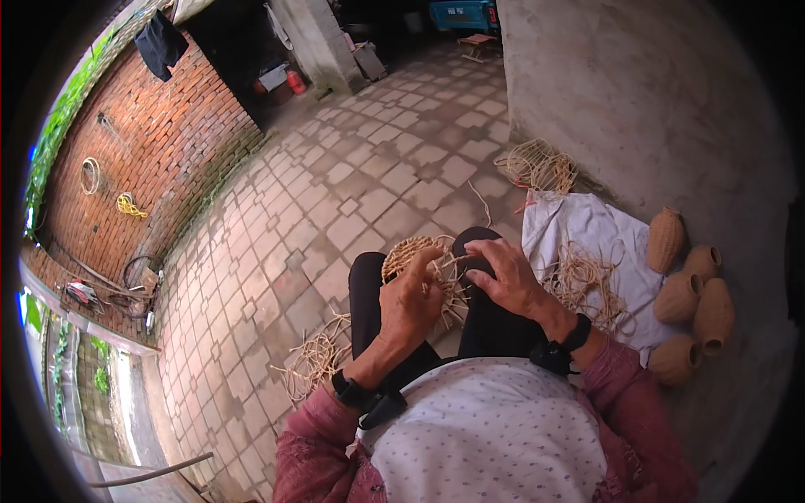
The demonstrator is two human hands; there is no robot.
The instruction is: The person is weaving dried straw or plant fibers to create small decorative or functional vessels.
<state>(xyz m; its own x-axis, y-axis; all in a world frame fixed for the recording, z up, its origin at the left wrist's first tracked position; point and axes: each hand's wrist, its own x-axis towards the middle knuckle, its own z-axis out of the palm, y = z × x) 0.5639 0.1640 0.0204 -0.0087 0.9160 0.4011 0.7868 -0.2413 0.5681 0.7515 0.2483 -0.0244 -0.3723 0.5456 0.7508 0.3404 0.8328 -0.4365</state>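
Observation:
A round, partly woven piece [403, 251] of tan cord sits over my knees, with loose strands [454, 295] trailing from its right side. My left hand [411, 300] is closed at its near edge, the forefinger lying along the weave. Just right of it, my right hand [510, 278] is bent with thumb and fingers drawn together around a thin cord [456, 259] that runs to the piece. The fingertips of both hands are partly hidden, and the underside of the weave is out of sight.
Tangled cord [312, 359] lies by my left leg. More cord [587, 285] rests on a white sheet [553, 220] at my right. Several woven vase-shaped baskets [677, 298] stand beyond it. An openwork bundle [537, 163] sits by the grey wall [646, 92]. Paving [327, 189] stretches ahead.

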